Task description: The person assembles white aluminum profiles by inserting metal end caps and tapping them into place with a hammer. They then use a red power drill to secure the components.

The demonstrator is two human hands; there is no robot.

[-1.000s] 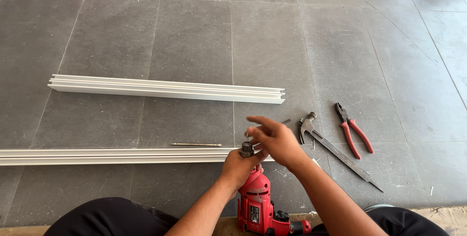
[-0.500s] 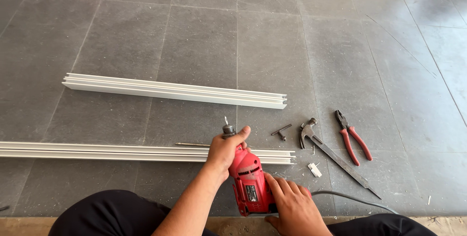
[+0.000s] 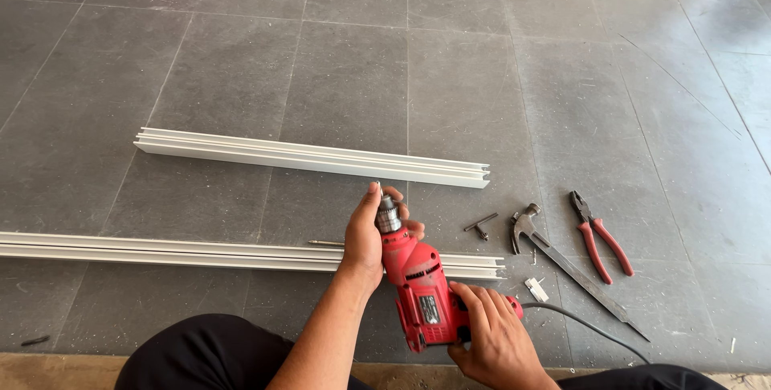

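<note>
A red electric drill (image 3: 419,287) lies tilted over the floor in front of me, chuck pointing away. My left hand (image 3: 368,237) wraps around the metal chuck (image 3: 389,216) at its front end. My right hand (image 3: 490,334) grips the rear handle, where a grey cord (image 3: 590,327) runs off to the right. Under the drill lies a long white aluminium profile (image 3: 201,252). A thin drill bit (image 3: 325,243) rests on the floor just left of my left hand.
A second white profile (image 3: 313,157) lies farther off on the grey floor tiles. To the right lie a chuck key (image 3: 480,225), a hammer (image 3: 562,265), red-handled pliers (image 3: 598,237) and a small white piece (image 3: 536,289). My dark-trousered knees frame the bottom edge.
My right hand left the chuck area, dropped back and took the drill's handle. The chuck key now lies on the floor. My left hand stays around the chuck.
</note>
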